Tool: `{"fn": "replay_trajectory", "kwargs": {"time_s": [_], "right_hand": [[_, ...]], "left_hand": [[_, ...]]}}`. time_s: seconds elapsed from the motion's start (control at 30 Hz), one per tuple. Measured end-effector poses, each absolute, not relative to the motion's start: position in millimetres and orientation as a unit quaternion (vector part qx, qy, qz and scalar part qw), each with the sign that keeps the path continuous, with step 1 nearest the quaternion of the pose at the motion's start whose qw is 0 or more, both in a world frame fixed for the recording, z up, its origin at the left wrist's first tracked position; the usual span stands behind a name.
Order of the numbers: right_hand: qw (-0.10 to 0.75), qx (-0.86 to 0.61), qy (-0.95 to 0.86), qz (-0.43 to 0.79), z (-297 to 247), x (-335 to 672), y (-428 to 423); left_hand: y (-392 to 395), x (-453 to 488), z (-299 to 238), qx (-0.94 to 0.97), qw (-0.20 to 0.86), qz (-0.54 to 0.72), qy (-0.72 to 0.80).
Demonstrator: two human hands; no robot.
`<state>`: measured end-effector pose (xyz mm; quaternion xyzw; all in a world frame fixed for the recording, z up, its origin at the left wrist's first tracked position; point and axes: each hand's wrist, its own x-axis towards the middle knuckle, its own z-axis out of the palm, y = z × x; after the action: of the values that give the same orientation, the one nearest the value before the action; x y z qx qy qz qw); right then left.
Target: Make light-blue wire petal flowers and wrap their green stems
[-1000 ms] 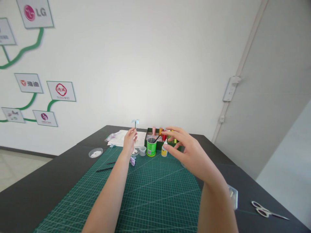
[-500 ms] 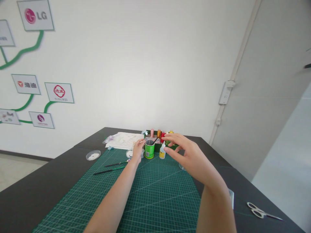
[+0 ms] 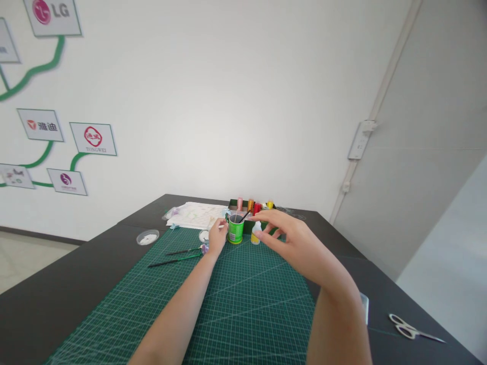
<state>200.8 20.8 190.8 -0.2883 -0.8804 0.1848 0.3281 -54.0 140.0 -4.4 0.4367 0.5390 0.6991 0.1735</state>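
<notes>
The green cutting mat (image 3: pixel 243 304) lies bare on the near side of the green cup (image 3: pixel 236 230), crossed only by the person's two forearms, so there is plenty of open room there. The dark table (image 3: pixel 57 299) runs on past the mat's edge to the left of the cup and towards me. Well to the right of the cup and nearer, scissors (image 3: pixel 413 328) lie close to the table edge, and a clear box (image 3: pixel 364 306) sits just beside the right forearm.

The left hand (image 3: pixel 217 236) is now low, just left of the cup; a second ago it was held up further left with a small pale-blue flower (image 3: pixel 227 213). That flower now shows at the cup's left rim. The fingers are bunched, but I cannot tell whether they grip the stem. The right hand (image 3: pixel 292 241) has sunk a little and hovers open, fingers spread, right of the cup over the glue bottle (image 3: pixel 256 233).

Left of the cup lie two thin sticks (image 3: pixel 175 257), a small white dish (image 3: pixel 204 235) and, further left, a round clear dish (image 3: pixel 147 237). Behind the cup stands a green box (image 3: pixel 253 205) of thread spools, with paper sheets (image 3: pixel 196 215) behind and to the left.
</notes>
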Motion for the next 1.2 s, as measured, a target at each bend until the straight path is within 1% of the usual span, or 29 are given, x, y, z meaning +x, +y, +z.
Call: {"fn": "replay_trajectory", "kwargs": {"time_s": [0.13, 0.43, 0.63, 0.73, 0.8, 0.83, 0.97, 1.0, 1.07, 1.13, 1.2], "right_hand": [[0.312, -0.304, -0.88, 0.187, 193, 203, 19], [0.304, -0.308, -0.883, 0.184, 191, 206, 21], [0.322, -0.305, -0.869, 0.221, 190, 209, 27], [0.348, -0.298, -0.847, 0.27, 177, 208, 48], [0.358, -0.306, -0.826, 0.309, 157, 205, 64], [0.351, -0.318, -0.814, 0.336, 144, 203, 71], [0.255, -0.364, -0.761, 0.474, 77, 194, 79], [0.246, -0.358, -0.74, 0.513, 62, 191, 76], [0.261, -0.328, -0.68, 0.601, 35, 186, 67], [0.295, -0.292, -0.6, 0.683, 17, 181, 58], [0.332, -0.271, -0.548, 0.719, 7, 177, 50]], "left_hand": [[137, -51, -7, 0.443, 0.15, 0.686, 0.558], [135, -47, -8, 0.457, 0.129, 0.663, 0.579], [126, -46, 14, 0.46, 0.146, 0.655, 0.581], [110, -38, 26, 0.49, 0.208, 0.627, 0.569], [92, -31, 28, 0.507, 0.264, 0.604, 0.556], [81, -27, 27, 0.512, 0.293, 0.591, 0.549], [37, -13, 19, 0.524, 0.379, 0.549, 0.53], [28, -10, 17, 0.526, 0.396, 0.541, 0.523], [15, -6, 12, 0.527, 0.433, 0.533, 0.5], [5, -2, 7, 0.518, 0.444, 0.543, 0.489], [-1, 1, 2, 0.536, 0.447, 0.534, 0.478]]}}
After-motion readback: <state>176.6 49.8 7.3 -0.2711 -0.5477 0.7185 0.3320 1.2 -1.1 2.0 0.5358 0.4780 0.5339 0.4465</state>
